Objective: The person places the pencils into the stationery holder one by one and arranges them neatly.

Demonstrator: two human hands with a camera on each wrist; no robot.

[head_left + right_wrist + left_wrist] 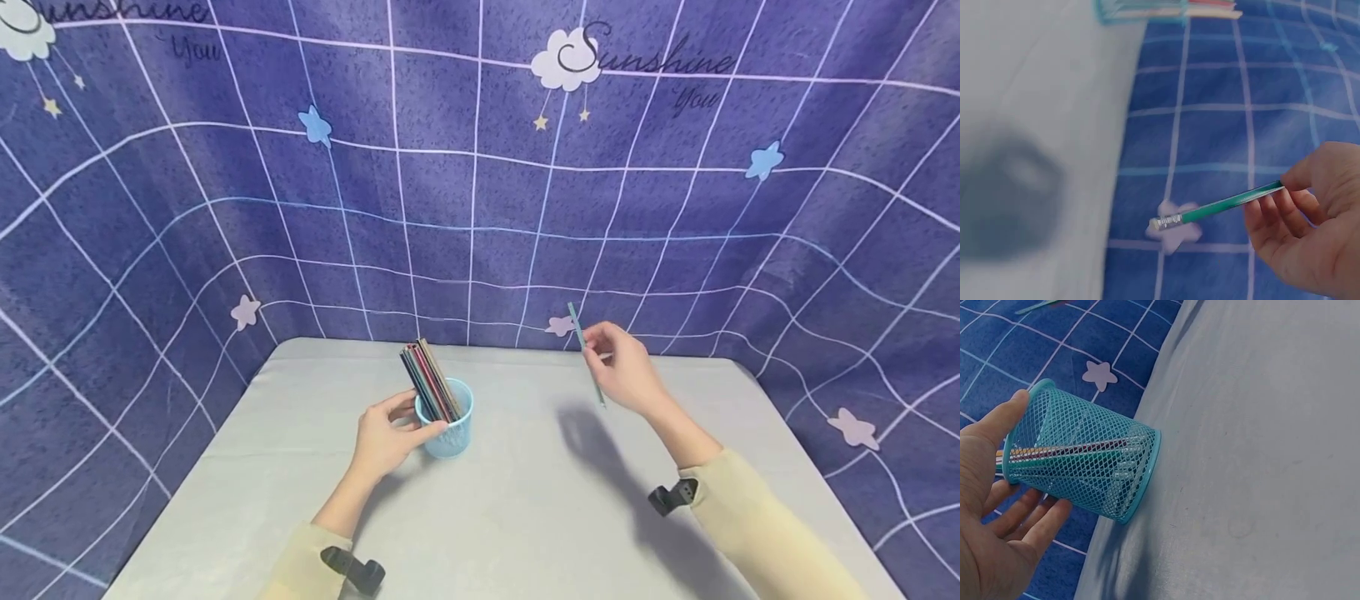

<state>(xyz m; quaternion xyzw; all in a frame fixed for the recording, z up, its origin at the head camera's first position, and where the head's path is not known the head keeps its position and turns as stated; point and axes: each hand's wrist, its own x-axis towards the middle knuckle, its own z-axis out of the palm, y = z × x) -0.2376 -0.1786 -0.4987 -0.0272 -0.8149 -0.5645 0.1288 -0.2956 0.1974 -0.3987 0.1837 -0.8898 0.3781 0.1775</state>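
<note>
Mesh cup (448,429) holds pencils (430,381), apparently; left hand (386,439) grips it; right hand (626,371) pinches pencil (586,353).

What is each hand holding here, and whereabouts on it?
The right hand pinches a green pencil partway along its shaft. The left hand grips the light blue mesh cup by its side.
</note>
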